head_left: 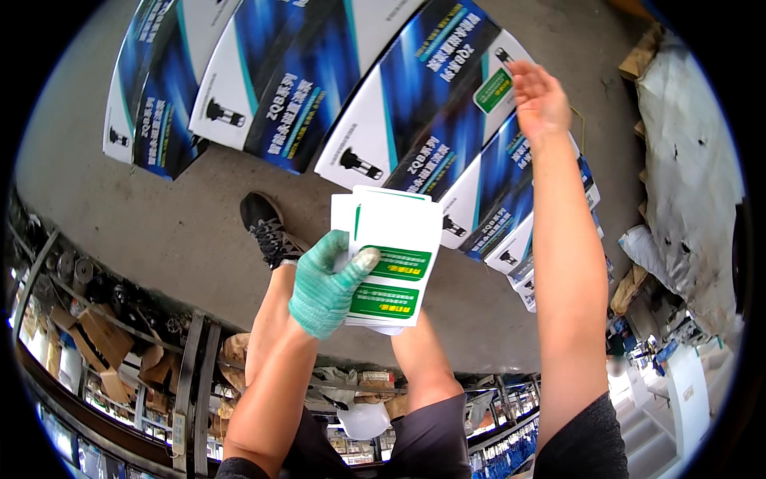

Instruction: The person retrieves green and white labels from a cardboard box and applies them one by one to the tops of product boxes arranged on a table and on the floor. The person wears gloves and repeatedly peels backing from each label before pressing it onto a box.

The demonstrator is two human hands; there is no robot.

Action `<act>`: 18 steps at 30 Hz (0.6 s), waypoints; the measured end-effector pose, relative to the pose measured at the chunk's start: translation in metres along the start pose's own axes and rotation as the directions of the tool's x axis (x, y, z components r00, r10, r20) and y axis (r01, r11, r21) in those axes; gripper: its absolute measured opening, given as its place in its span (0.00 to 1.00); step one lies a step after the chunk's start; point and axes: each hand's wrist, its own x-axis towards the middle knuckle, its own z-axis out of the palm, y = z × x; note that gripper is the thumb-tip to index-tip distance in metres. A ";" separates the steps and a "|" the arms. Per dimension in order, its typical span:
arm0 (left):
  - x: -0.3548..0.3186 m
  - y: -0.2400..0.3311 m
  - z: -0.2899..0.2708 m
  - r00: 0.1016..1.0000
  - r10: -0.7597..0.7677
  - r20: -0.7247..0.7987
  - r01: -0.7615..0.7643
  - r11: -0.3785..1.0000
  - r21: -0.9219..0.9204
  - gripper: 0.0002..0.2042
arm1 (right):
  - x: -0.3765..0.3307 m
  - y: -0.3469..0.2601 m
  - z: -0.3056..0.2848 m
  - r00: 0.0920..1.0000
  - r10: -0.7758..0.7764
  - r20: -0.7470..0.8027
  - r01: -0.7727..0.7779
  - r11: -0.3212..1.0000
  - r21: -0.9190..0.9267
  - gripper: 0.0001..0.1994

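Observation:
My left hand (333, 279), in a pale green knit glove, grips a stack of sticker sheets (399, 223). Its thumb lies on top, beside two green labels with yellow and white print; the upper part of the top sheet is white. My right hand (539, 99) is bare, its fingers apart and slightly bent, at the right end of a large blue, black and white carton (415, 112). Just left of its palm, a green label (495, 90) sits on the carton's white end panel. Whether the fingertips touch the panel I cannot tell.
More cartons of the same print stand on the concrete floor (199, 231), such as one at the left (155, 104) and a smaller-looking one (503, 199) under my right forearm. Metal shelving (191, 383) holds parts and cardboard at the lower left. A grey sheet-covered pile (694, 152) lies at right.

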 end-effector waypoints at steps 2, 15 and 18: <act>-0.002 0.004 -0.005 0.999 0.005 -0.046 -0.006 1.000 -0.022 0.14 | -0.025 -0.006 0.033 0.990 -0.031 -0.134 0.042 0.996 0.079 0.16; 0.009 0.014 -0.009 0.963 0.208 -0.173 -0.234 0.962 -0.144 0.18 | -0.283 0.021 0.113 0.953 0.267 0.145 -0.217 0.931 -0.292 0.10; 0.016 0.018 -0.018 0.944 0.268 -0.194 -0.307 0.928 -0.212 0.29 | -0.284 0.019 0.127 0.981 0.131 0.140 -0.092 0.962 -0.255 0.10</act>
